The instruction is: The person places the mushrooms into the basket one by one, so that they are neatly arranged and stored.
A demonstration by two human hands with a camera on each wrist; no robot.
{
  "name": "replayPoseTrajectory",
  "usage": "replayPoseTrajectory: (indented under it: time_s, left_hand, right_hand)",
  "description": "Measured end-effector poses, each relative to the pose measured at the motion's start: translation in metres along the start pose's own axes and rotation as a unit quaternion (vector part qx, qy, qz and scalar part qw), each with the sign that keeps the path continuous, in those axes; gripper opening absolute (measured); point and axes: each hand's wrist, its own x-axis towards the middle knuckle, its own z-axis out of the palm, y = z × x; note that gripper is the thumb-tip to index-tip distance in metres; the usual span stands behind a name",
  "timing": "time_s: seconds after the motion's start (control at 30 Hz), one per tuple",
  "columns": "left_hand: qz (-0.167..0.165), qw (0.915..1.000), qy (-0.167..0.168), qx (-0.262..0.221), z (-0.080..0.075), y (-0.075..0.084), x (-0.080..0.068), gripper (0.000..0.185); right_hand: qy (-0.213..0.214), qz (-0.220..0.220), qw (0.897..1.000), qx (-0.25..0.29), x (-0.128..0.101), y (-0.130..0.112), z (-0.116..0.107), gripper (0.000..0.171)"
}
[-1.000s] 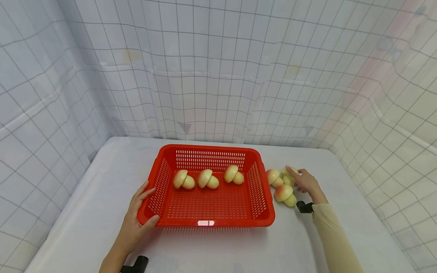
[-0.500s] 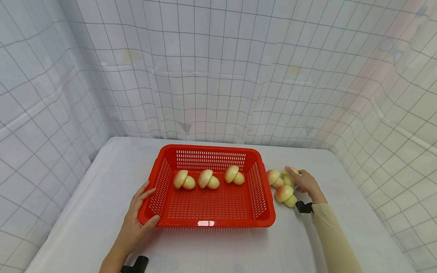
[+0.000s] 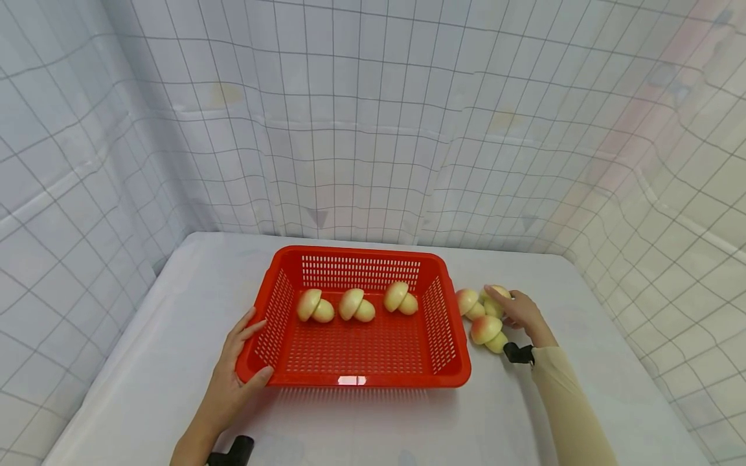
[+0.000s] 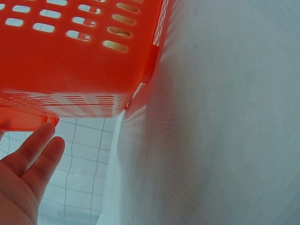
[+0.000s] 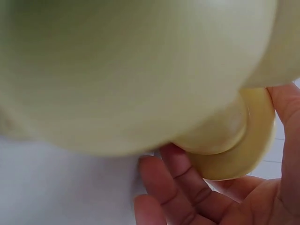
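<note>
A red plastic basket [image 3: 355, 353] stands on the white table with 3 toy mushrooms in a row inside: left [image 3: 309, 304], middle [image 3: 351, 304], right [image 3: 395, 296]. My left hand [image 3: 233, 369] rests on its front left corner, thumb on the front rim and fairly straight fingers over the left rim. Right of the basket, my right hand [image 3: 524, 314] grips a yellow toy mushroom [image 3: 494, 307] between thumb and fingers. In the right wrist view the fingers curl under its cap [image 5: 258, 136]. Beside it lie two more mushrooms with reddish caps, one behind [image 3: 466, 301] and one in front [image 3: 485, 330].
A white cloth covers the table [image 3: 373, 427]. Grid-patterned curtains [image 3: 373, 129] rise behind it and at both sides. Black wrist mounts sit at the left wrist [image 3: 236, 450] and the right wrist [image 3: 517, 353].
My right thumb has shifted slightly left, and more of the gripped mushroom's cap shows. The left hand and the basket stay almost in place.
</note>
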Motion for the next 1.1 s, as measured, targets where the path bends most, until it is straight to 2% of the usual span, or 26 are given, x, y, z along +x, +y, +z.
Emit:
replayPoseTrajectory:
  time_s: [0.43,0.63,1.1]
  left_hand:
    - [0.000,1.0000,-0.003,-0.003,-0.0003,0.0026,-0.0001,0.067]
    - [0.002,1.0000,-0.002,0.001,-0.0001,0.0019,0.0005,0.067]
    - [0.001,1.0000,-0.004,-0.001,0.0001,0.0021,-0.0012,0.068]
  right_hand:
    - [0.001,-0.008,0.999,0.034,-0.0024,0.0013,-0.0009,0.072]
    - [0.003,0.002,0.999,0.033,-0.0003,0.0045,-0.0007,0.076]
    - [0.022,-0.014,0.999,0.024,-0.0025,0.0081,-0.0013,0.082]
